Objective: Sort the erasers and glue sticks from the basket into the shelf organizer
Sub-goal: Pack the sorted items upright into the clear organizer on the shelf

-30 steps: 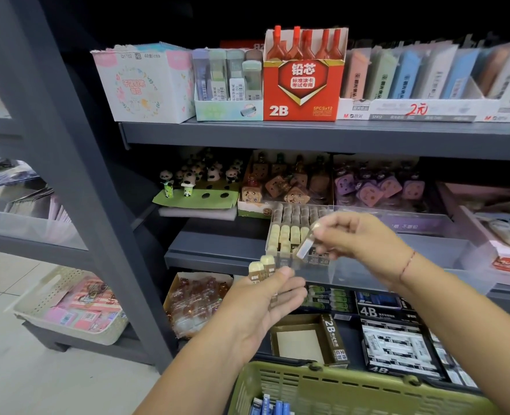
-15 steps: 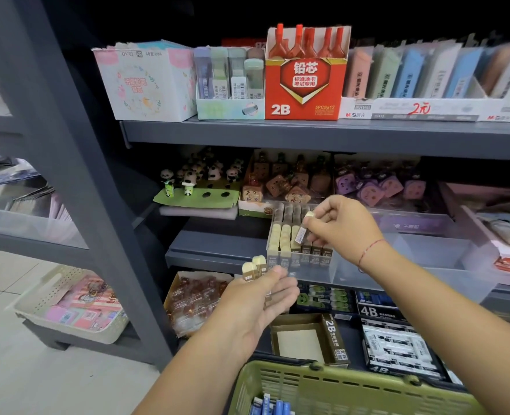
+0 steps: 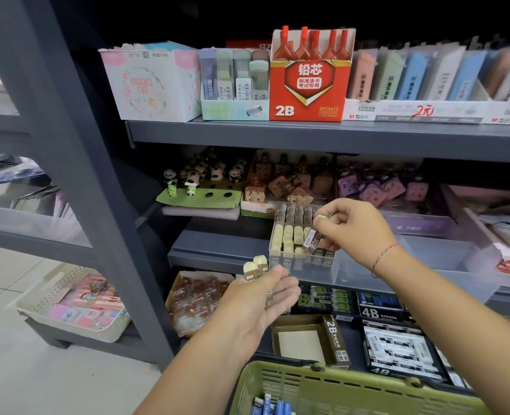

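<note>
My right hand (image 3: 351,227) pinches a 2B eraser (image 3: 312,239) in a brown sleeve, tilted over the clear organizer (image 3: 352,269) on the middle shelf. Rows of cream erasers (image 3: 288,235) stand upright in the organizer's left part. My left hand (image 3: 262,295) is held below and to the left, palm up, holding two more sleeved erasers (image 3: 256,268) that stick up past its fingers. The green basket (image 3: 337,387) is at the bottom edge, with blue-capped items (image 3: 270,407) showing inside.
Panda figures (image 3: 193,181), brown character erasers (image 3: 289,184) and purple ones (image 3: 391,187) fill the back of the middle shelf. The top shelf holds a red 2B lead box (image 3: 309,85). Below lie an open 2B carton (image 3: 310,339) and 4B boxes (image 3: 397,345). A white basket (image 3: 68,304) sits low left.
My right hand carried its eraser forward from near my left hand to above the organizer's eraser rows. My left hand stayed about where it was with its two erasers.
</note>
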Available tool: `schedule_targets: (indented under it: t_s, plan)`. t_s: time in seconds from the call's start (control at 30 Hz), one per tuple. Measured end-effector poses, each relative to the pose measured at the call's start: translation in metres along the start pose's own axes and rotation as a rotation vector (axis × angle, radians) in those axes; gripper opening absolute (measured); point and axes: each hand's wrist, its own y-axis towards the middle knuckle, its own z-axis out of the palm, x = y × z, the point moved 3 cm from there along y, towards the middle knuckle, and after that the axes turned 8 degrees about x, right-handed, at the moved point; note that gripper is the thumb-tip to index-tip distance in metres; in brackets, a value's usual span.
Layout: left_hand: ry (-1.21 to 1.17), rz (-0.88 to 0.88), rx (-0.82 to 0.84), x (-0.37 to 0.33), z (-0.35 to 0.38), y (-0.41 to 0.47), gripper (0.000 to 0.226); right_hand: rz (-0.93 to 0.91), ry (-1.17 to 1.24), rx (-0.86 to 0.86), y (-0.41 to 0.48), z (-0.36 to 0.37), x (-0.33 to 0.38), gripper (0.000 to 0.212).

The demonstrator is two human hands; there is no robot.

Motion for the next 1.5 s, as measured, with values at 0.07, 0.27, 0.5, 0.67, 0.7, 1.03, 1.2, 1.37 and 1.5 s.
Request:
schedule_targets:
  t_s: [0.07,0.27,0.5,0.67,0.7,1.03,1.2,1.37,1.5]
  plan:
    - [-0.001,-0.001,-0.004,0.0,0.0,0.0,0.022,0.034,0.025,0.029,0.001,0.0,-0.003,0.005]
    - [-0.001,-0.006,0.001,0.0,0.002,0.0,0.022,0.079,0.012,0.088,0.008,0.011,-0.008,0.013]
    - [-0.006,-0.003,-0.007,0.0,0.002,-0.001,0.022,0.122,0.047,0.074,0.02,0.008,-0.007,0.019]
    - [-0.008,-0.011,-0.011,-0.001,0.002,-0.001,0.023,0.0,-0.101,0.078,0.017,0.006,0.001,0.017]
    - [-0.009,-0.012,-0.009,-0.001,0.002,-0.001,0.022,-0.022,-0.134,0.091,0.014,0.006,0.003,0.017]
    - [-0.011,-0.007,-0.012,0.0,0.002,-0.001,0.022,-0.014,-0.034,0.223,0.002,0.013,0.0,0.015]
    - [-0.02,-0.005,-0.012,0.0,0.002,-0.001,0.022,0.019,-0.015,0.289,0.0,0.008,-0.005,0.02]
    - [-0.033,-0.013,-0.001,0.0,0.003,-0.001,0.023,0.064,0.004,0.278,0.005,0.008,-0.006,0.018]
    - [-0.029,-0.011,-0.001,-0.001,0.003,-0.002,0.023,0.057,-0.086,0.272,0.007,0.009,0.003,0.018]
